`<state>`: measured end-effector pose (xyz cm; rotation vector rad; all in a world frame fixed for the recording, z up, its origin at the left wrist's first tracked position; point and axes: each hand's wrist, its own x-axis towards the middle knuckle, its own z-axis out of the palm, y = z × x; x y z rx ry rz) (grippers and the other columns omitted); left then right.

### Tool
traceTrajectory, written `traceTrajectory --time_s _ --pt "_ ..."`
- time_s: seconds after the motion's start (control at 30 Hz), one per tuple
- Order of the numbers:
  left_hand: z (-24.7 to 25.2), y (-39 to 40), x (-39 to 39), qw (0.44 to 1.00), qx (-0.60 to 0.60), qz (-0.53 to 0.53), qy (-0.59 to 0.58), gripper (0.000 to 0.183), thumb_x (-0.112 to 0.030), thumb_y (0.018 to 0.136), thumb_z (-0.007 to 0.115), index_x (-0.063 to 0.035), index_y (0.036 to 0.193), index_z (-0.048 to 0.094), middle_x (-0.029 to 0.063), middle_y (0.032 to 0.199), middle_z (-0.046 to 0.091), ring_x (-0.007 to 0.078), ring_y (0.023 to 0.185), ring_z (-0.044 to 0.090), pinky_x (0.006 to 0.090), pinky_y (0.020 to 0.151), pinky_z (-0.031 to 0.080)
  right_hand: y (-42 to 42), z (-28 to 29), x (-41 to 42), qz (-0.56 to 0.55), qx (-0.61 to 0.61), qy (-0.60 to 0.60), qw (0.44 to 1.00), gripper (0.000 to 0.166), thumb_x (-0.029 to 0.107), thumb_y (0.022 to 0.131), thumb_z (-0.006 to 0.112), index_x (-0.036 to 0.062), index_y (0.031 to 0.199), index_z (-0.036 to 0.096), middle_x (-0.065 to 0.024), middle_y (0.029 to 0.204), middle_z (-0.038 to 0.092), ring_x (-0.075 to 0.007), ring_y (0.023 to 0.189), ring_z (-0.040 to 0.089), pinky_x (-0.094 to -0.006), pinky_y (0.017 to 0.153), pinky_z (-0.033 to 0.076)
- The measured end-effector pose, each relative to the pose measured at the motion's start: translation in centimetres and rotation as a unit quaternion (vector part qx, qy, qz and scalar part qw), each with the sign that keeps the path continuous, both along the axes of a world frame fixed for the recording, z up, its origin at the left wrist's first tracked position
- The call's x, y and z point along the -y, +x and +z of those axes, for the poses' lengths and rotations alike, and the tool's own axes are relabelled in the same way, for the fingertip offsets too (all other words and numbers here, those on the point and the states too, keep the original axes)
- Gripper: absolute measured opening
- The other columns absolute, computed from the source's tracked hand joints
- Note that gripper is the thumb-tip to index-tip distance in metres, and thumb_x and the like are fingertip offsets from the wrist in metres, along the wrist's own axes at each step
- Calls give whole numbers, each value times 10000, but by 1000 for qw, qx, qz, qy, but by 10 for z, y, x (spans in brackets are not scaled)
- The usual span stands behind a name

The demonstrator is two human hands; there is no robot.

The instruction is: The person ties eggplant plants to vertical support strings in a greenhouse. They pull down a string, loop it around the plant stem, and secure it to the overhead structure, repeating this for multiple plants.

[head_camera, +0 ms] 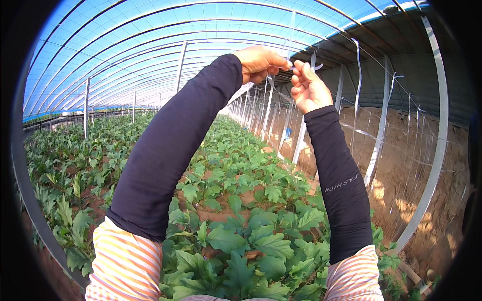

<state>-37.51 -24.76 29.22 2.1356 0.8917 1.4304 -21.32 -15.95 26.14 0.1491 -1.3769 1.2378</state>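
Both my arms reach up in front of me, in black sleeves over striped cuffs. My left hand (260,63) pinches a thin white plastic strip (319,67) between thumb and fingertips. Almost touching it, my right hand (309,89) holds the same strip with its fingertips, and a short loose end sticks out past them. Thin translucent strands (291,32) rise above the hands. Whether the strip is knotted is hidden by my fingers. Below stand rows of leafy green plants (228,239), which look like eggplants.
Metal posts (383,124) line the right side, before an earthen wall (410,150). White ties (357,75) hang from a wire there. Curved roof ribs (150,24) carry clear film overhead. More plants (71,158) grow at left, and pipes (414,276) lie low at right.
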Motion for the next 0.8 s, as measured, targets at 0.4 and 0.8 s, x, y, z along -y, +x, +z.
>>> traceTrajectory --time_s 0.4,0.8 --pt "-18 11 -36 872 20 293 392 237 -249 782 546 -13 796 569 224 800 605 383 817 581 435 706 447 1 51 49 -589 231 496 594 237 223 746 597 27 854 674 -170 816 645 -292 794 621 -354 752 473" --pt "-69 22 -25 961 160 -79 213 186 -195 920 464 -70 986 585 -86 593 361 11 503 293 165 442 247 -4 100 45 -621 48 470 625 207 251 758 604 92 867 679 -88 796 665 -224 747 634 -317 713 491"
